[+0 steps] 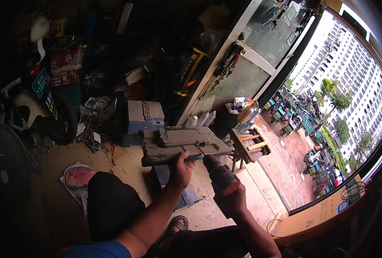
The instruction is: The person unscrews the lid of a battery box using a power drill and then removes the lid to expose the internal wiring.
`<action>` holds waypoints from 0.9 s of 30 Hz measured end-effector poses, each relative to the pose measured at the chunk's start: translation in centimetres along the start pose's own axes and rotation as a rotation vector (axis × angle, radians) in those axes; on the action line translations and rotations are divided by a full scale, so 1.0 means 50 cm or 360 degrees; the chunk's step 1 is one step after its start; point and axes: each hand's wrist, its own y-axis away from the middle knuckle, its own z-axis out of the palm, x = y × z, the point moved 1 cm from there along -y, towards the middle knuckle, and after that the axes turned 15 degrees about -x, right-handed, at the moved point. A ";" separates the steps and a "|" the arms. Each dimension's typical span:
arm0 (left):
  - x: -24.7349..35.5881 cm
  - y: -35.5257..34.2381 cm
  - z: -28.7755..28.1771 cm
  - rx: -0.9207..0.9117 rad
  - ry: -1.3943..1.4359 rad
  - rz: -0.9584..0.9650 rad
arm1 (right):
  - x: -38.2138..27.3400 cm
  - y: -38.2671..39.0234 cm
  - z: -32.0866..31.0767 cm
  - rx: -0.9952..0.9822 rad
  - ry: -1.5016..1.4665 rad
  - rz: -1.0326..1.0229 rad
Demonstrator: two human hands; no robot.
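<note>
A dusty grey flat case [156,148] with a raised oblong part on top lies level in front of me. My left hand [181,172] grips its near edge, the thumb up against the rim and the other fingers partly hidden. Around the handle of a dark power drill [219,170] with red parts, my right hand [236,195] is closed. The drill tilts toward the case, and its thin reddish bit [200,149] reaches the case's top near the raised part. Whether the tip sits in a screw is too small to tell.
Below the case stands a dark blue box [186,198] on the tiled floor. Behind it is a blue-and-tan carton [145,115]. Spray cans [206,118] and a wooden stool [253,144] stand by the glass door. A scooter [40,103] is at left, a long cardboard box [320,213] at right.
</note>
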 end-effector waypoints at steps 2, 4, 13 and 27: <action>0.001 0.001 0.007 0.0024 0.0019 -0.0014 | 0.009 -0.001 0.003 -0.0002 0.0016 0.0003; 0.002 0.002 0.007 0.0032 0.0020 -0.0035 | 0.011 -0.001 0.005 -0.0005 0.0030 0.0007; -0.006 0.001 -0.023 -0.0009 0.0055 -0.0058 | 0.005 0.002 0.001 0.0059 0.0001 -0.0071; -0.012 0.000 -0.032 0.0046 0.0019 -0.0012 | 0.017 -0.001 0.008 -0.0022 -0.0037 -0.0060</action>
